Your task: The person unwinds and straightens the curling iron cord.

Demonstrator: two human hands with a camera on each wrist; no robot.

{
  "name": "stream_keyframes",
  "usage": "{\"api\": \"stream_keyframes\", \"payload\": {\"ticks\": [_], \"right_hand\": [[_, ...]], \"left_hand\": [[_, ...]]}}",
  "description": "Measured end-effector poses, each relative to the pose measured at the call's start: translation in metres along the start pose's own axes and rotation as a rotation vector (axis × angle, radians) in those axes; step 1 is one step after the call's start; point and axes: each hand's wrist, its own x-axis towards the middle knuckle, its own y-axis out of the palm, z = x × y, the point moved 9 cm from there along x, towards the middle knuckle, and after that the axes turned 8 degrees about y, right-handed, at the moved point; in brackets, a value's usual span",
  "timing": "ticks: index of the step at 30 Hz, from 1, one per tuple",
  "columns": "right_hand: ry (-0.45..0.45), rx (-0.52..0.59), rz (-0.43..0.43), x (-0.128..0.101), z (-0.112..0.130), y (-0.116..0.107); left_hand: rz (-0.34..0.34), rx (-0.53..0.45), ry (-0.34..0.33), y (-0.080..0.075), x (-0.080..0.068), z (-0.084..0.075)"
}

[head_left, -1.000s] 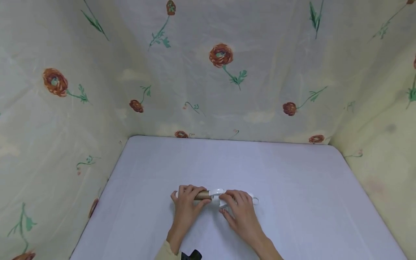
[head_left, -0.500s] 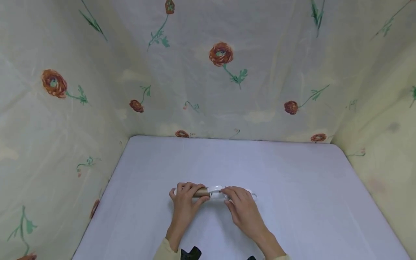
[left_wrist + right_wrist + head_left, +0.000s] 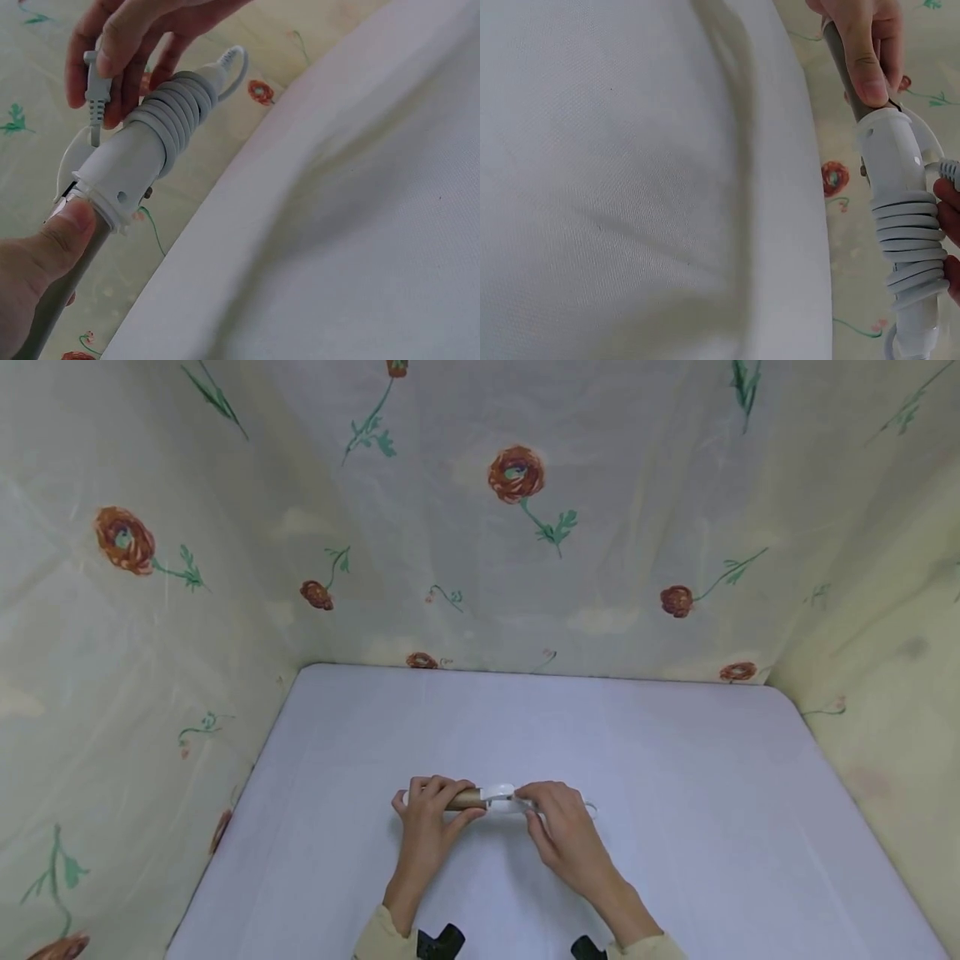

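A curling iron with a white handle [image 3: 124,165] and a grey-brown barrel [image 3: 467,800] is held crosswise above the table. My left hand [image 3: 427,822] grips the barrel, its thumb close to the handle's collar in the left wrist view. A pale grey power cord [image 3: 911,232] winds in several coils around the handle. Between thumb and fingers, my right hand [image 3: 566,827] pinches the cord's plug [image 3: 97,86] beside the handle. The white clamp lever [image 3: 497,791] shows on the far side. At the handle's end the cord makes a small loop [image 3: 591,810].
A white-covered table [image 3: 600,735] lies under the hands. Cream fabric with printed flowers [image 3: 517,568] hangs along its back and both sides. Black wrist devices [image 3: 442,941] sit at the sleeves.
My right hand has brought the plug from the near side of the handle up against the coils. My left hand keeps its grip on the barrel. The head view has tilted slightly.
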Motion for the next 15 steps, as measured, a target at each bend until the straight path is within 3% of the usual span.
{"api": "stream_keyframes", "payload": {"ticks": [10,15], "right_hand": [[0.085,0.014,-0.052,0.0016,-0.0080,-0.0023],[0.080,0.035,-0.064,-0.0007,-0.0107,-0.0039]], "left_hand": [[-0.043,0.001,0.054,-0.0024,0.0014,-0.0086],[-0.054,-0.014,0.069,-0.0008,-0.0004,-0.0099]]}}
